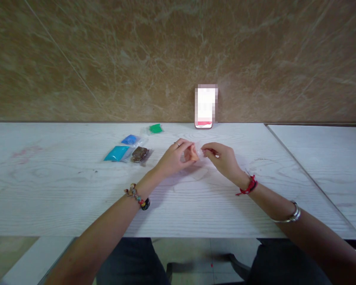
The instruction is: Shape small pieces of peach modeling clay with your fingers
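Observation:
Between my hands, above the white table (195, 206), is a small clear packet (193, 152) with a soft-looking peach-orange lump inside. My left hand (178, 155) grips the packet's filled part between thumb and fingers. At its right end, my right hand (221, 156) pinches the clear plastic edge with closed fingertips. Left of my left hand lie more clear packets: a brown one (140, 154), a turquoise one (116, 153), a blue one (129, 139) and a green one (156, 128) farther back. What exactly the packets contain I cannot tell.
A phone (205, 107) with a blurred bright screen leans upright against the brown marbled wall (136, 59) at the table's back. A seam (311, 180) crosses the tabletop on the right. Below the front edge are my legs and a tiled floor (195, 253).

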